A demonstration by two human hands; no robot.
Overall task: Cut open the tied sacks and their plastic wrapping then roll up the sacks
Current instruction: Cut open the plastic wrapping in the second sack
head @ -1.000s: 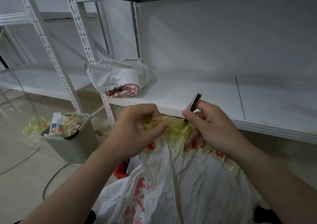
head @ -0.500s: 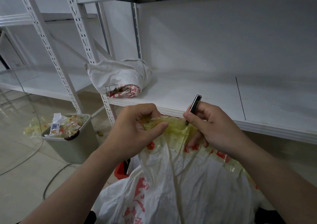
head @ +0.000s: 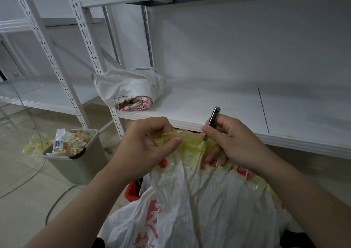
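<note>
Just below the front edge of the shelf (head: 218, 96), closest to the camera, a white sack (head: 199, 209) with red print lies bunched, its top gathered up toward that edge. Yellowish plastic wrapping (head: 190, 143) is wound round the gathered neck. The left hand (head: 144, 147) clamps thumb and curled fingers on the wrapping's left end, drawing it into a ridge. The right hand (head: 237, 145) pinches a slim dark cutter (head: 213, 116) between thumb and forefinger, tip down on the plastic, while its lower fingers curl under the film. Whether the blade has pierced the film I cannot tell.

Under the shelf, a red container (head: 133, 190) is partly hidden by the sack. Left of the shelf, on the floor by its upright, a bin (head: 79, 168) holds plastic scraps (head: 76, 139) of the same yellow and red, likely wrapping stripped from other sacks. On the shelf itself, at its left end, 1 rolled sack (head: 129, 88) lies on its side.

By my reading, 1 sack is finished. This 1 is at the cutting step, with the wrapping on, the neck closed and nothing rolled. How many more wait out of view cannot be told.
</note>
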